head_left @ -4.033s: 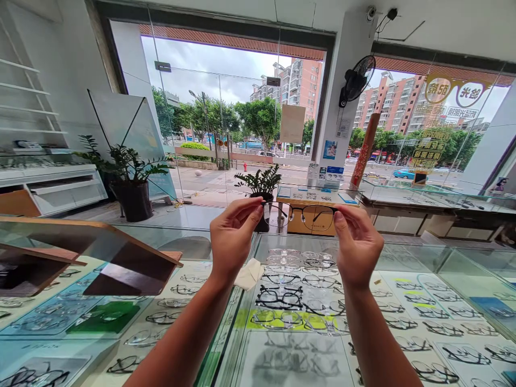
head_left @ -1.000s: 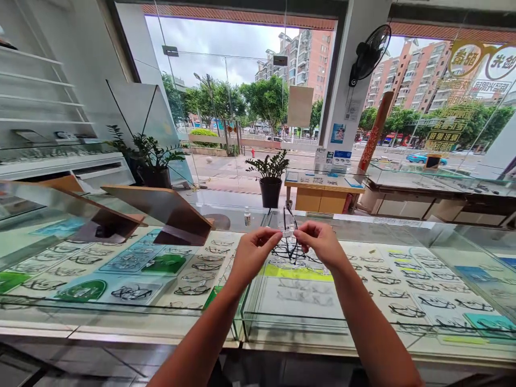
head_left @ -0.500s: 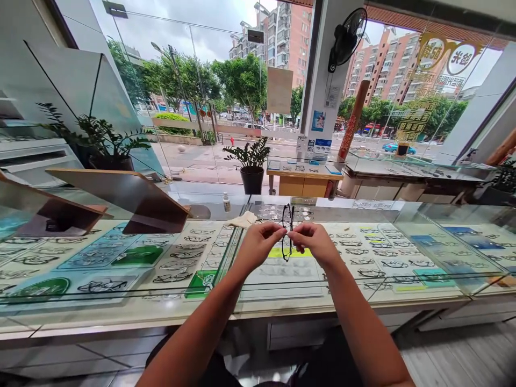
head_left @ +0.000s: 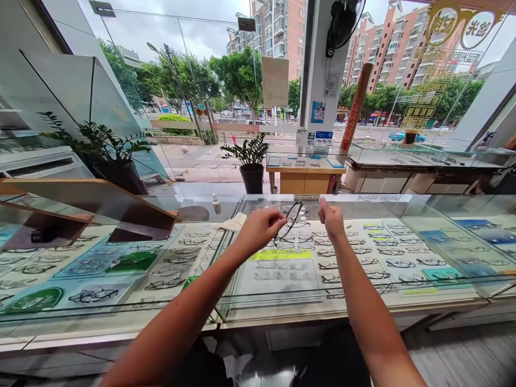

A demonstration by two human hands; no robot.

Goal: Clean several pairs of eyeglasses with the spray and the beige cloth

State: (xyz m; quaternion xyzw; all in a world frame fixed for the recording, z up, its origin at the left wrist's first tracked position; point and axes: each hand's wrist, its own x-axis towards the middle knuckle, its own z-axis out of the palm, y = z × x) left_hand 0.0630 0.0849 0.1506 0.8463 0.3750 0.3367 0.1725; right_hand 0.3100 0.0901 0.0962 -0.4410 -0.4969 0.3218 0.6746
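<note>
My left hand (head_left: 264,226) pinches a pair of dark-rimmed eyeglasses (head_left: 296,217) between thumb and fingertips. The glasses are tilted above the glass display counter (head_left: 278,317), seen nearly edge-on. To their right, apart from them, my right hand (head_left: 332,219) is raised with its fingers curled in and one digit pointing up; no object shows in it. Rows of eyeglasses (head_left: 390,251) lie under the glass below both hands. Close to my left hand, on the counter top, lies a crumpled cream cloth (head_left: 231,222).
A small spray bottle (head_left: 216,204) stands behind the cloth. Slanted wooden-edged panels (head_left: 92,201) rest on the counter at left. Beyond it are a potted plant (head_left: 252,174), a wooden display table (head_left: 304,181) and a wall fan (head_left: 342,24).
My right hand has let go of the eyeglasses and moved right and up. The glasses, now in my left hand alone, have tilted from upright. The view has shifted slightly.
</note>
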